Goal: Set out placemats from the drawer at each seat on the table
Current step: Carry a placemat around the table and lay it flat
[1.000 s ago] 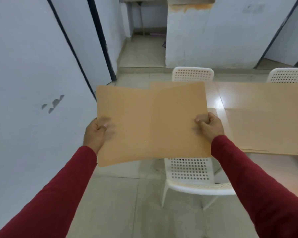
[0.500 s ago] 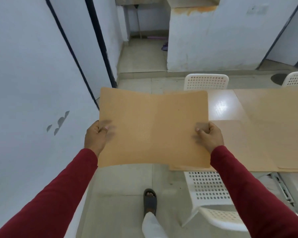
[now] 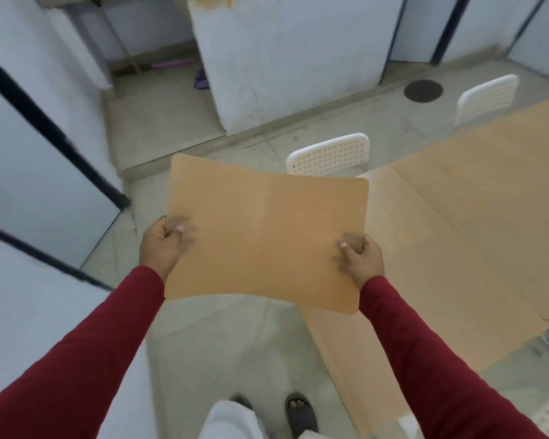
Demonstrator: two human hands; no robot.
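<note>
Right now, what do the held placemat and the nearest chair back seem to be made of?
Placemat: probably thin flexible plastic or leatherette, matte tan; it bows between the left hand and right hand. Chair back: looks like white moulded plastic, perforated with rows of holes.

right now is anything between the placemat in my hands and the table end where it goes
Nothing visible does. The placemat, held by the left hand and right hand, hangs beside the table, whose near end is bare.

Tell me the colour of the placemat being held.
Tan-orange, with a faint dotted texture; the placemat shows best in the head view.
</note>
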